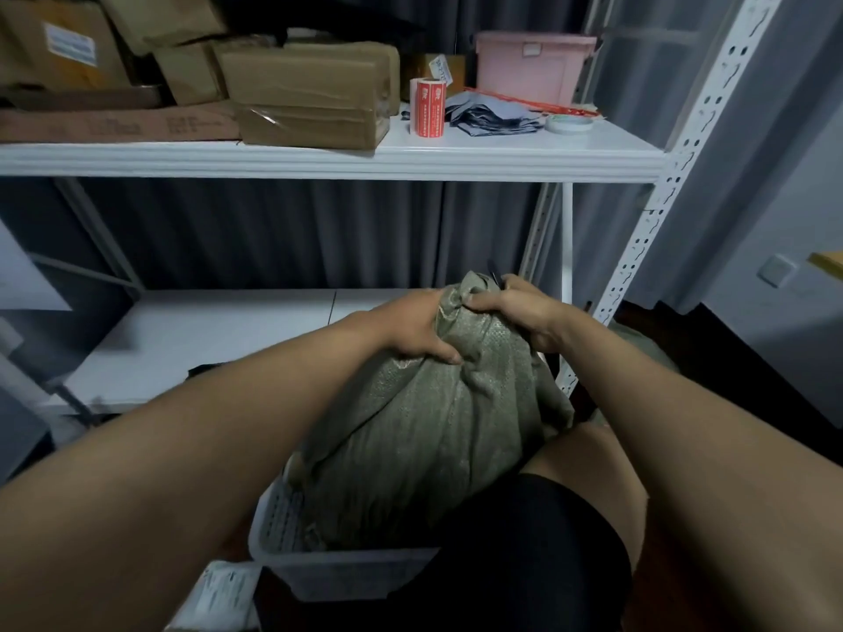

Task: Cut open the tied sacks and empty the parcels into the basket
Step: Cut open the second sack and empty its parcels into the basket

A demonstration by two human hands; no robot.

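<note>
Before the white shelf [319,159], I'm gripping the sack [424,431] standing in the basket [319,572]: left hand [417,330] clutching its neck, right hand [524,312] pinching the tied top.

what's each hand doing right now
Left hand: closed, gripping the green sack below its tied neck.
Right hand: closed, gripping the sack's tied top.
</note>
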